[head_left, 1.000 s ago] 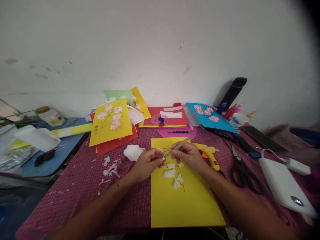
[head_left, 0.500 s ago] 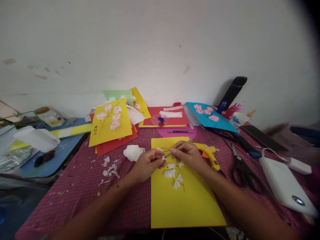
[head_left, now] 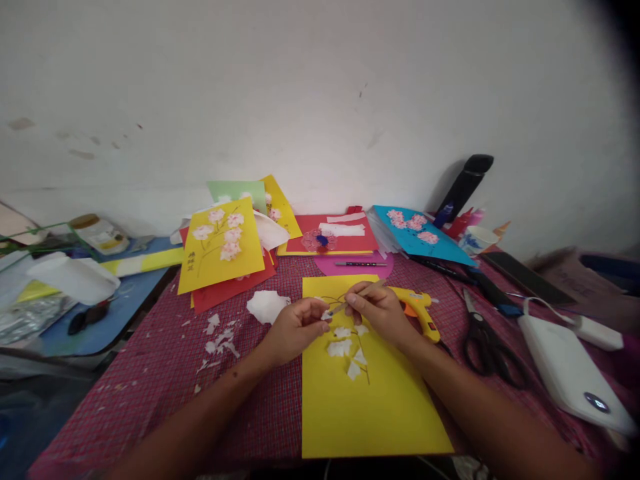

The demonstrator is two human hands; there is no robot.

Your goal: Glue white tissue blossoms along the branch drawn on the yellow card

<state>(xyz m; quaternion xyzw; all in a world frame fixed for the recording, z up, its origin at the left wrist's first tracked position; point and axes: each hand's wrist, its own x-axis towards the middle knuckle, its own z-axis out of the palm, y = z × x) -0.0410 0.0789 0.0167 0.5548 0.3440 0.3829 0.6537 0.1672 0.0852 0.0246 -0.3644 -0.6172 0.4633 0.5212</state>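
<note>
Over the upper part of a yellow sheet [head_left: 370, 413], my left hand [head_left: 300, 327] pinches a small white paper piece [head_left: 327, 315] between thumb and fingers. My right hand [head_left: 375, 310] grips a thin tan stick [head_left: 371, 288] with a greyish tip, like a slim brush. Its tip reaches the paper piece, though contact is hard to make out. Drawn brown branches and white paper petals [head_left: 340, 347] show on the sheet below my hands. A larger torn white paper [head_left: 267, 307] lies left of the sheet, beside paper scraps [head_left: 223, 340].
A yellow glue gun [head_left: 425, 313] lies beyond my right hand. Black scissors [head_left: 487, 347] and a white power bank [head_left: 570, 373] are at the right. Finished flower cards [head_left: 220, 247] lean at the back left. A blue card [head_left: 425, 233] stands back right, near a paper cup [head_left: 479, 239].
My right hand has shifted very slightly, and the stick's angle is a little different. The left hand stays almost in place, still pinching the paper piece.
</note>
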